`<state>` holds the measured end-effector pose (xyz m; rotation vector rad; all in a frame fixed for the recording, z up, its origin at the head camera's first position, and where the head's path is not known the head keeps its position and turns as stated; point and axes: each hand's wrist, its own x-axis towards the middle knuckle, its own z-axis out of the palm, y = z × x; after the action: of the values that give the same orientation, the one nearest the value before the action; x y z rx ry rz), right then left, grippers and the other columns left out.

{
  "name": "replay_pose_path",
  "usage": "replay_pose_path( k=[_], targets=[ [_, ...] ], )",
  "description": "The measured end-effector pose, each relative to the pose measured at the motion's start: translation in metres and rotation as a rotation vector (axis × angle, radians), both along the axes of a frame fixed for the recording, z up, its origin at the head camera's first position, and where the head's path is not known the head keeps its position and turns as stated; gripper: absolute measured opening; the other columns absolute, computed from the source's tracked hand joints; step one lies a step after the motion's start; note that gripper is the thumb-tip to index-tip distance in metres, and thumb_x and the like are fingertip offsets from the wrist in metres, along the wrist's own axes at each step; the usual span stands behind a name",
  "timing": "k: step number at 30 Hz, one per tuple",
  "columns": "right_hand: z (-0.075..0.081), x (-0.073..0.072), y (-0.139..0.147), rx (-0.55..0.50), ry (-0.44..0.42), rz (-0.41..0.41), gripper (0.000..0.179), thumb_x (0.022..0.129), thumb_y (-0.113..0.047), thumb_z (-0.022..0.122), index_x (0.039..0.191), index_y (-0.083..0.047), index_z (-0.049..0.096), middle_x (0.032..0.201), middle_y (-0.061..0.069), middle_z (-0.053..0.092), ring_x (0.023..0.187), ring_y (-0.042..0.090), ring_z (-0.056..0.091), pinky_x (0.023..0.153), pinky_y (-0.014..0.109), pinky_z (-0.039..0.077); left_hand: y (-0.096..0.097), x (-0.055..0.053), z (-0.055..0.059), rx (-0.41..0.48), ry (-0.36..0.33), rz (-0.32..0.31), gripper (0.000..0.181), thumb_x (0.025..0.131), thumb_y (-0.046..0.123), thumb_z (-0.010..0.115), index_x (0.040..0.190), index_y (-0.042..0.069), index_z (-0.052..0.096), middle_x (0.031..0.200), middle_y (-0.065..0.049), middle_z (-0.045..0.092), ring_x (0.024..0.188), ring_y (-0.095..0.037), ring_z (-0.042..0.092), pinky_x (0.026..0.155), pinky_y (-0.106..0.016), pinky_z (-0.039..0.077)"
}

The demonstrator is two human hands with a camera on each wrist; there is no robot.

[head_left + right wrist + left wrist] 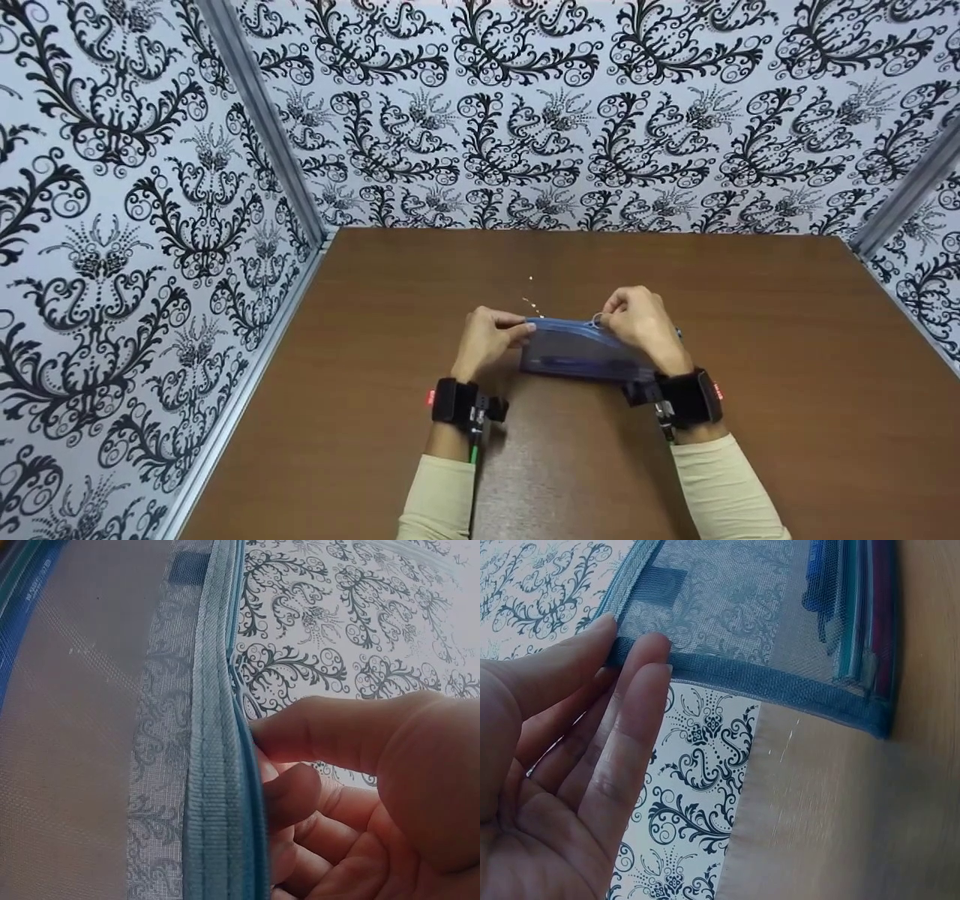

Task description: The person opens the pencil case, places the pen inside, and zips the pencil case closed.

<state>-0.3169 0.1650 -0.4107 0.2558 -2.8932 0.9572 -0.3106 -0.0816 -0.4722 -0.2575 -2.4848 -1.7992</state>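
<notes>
A dark, see-through mesh zip pouch (570, 351) with a blue zip along its top is held up on edge over the table. My left hand (484, 341) pinches its upper left corner between thumb and fingers. At the zip, my right hand (641, 321) pinches the zip pull (597, 319), whose loop shows beside the fingertips. Several pens (855, 615) lie along the bottom inside the pouch, seen through the mesh in the left wrist view. Close up in the right wrist view, the zip tape (214, 727) runs past my right thumb and fingers.
The brown wooden table (360, 435) spreads around both hands. Patterned black-and-white walls (525, 112) stand behind and to the sides, with metal posts (262, 112) at the corners. Small bright specks (531, 279) show on the table beyond the pouch.
</notes>
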Motion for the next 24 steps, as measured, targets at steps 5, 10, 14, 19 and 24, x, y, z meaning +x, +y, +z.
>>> replay_pose_path(
  k=[5, 10, 14, 19, 24],
  targets=[
    [0.002, 0.001, 0.006, 0.007, -0.036, -0.012, 0.005, 0.08, -0.009, 0.069, 0.082, -0.005, 0.072, 0.079, 0.007, 0.07, 0.077, 0.024, 0.063, 0.073, 0.038, 0.052, -0.003, 0.0, -0.002, 0.016, -0.008, 0.007, 0.016, 0.086, 0.014, 0.077, 0.098, 0.003, 0.079, 0.088, -0.011, 0.077, 0.071, -0.021, 0.075, 0.066, -0.03, 0.06],
    [0.004, 0.003, 0.011, 0.011, -0.051, -0.025, 0.007, 0.08, -0.009, 0.07, 0.085, -0.004, 0.073, 0.082, 0.008, 0.071, 0.078, 0.025, 0.064, 0.076, 0.04, 0.052, -0.006, -0.001, -0.002, 0.017, 0.017, 0.014, 0.015, 0.086, 0.014, 0.077, 0.097, 0.004, 0.08, 0.086, -0.012, 0.076, 0.069, -0.019, 0.074, 0.065, -0.03, 0.06],
    [0.004, 0.004, 0.013, 0.01, -0.052, -0.019, 0.007, 0.081, -0.01, 0.07, 0.085, -0.004, 0.073, 0.081, 0.008, 0.071, 0.076, 0.024, 0.063, 0.074, 0.04, 0.052, -0.005, -0.002, -0.002, 0.019, 0.012, 0.008, 0.015, 0.086, 0.013, 0.077, 0.096, 0.003, 0.08, 0.085, -0.012, 0.076, 0.07, -0.021, 0.075, 0.067, -0.034, 0.061],
    [0.005, 0.005, 0.016, 0.006, -0.067, -0.018, 0.007, 0.081, -0.009, 0.069, 0.085, -0.005, 0.073, 0.082, 0.008, 0.071, 0.075, 0.022, 0.063, 0.073, 0.038, 0.052, -0.006, -0.002, -0.003, 0.027, 0.0, 0.005, 0.016, 0.086, 0.013, 0.077, 0.097, 0.002, 0.079, 0.085, -0.012, 0.076, 0.071, -0.023, 0.075, 0.069, -0.04, 0.061],
    [0.006, 0.006, 0.022, 0.007, -0.009, -0.031, 0.005, 0.079, -0.007, 0.068, 0.081, -0.004, 0.073, 0.081, 0.009, 0.071, 0.075, 0.025, 0.063, 0.067, 0.035, 0.05, -0.013, -0.001, -0.002, 0.052, 0.017, 0.03, 0.018, 0.086, 0.012, 0.077, 0.098, -0.002, 0.078, 0.084, -0.015, 0.076, 0.071, -0.023, 0.075, 0.068, -0.038, 0.061]
  ],
)
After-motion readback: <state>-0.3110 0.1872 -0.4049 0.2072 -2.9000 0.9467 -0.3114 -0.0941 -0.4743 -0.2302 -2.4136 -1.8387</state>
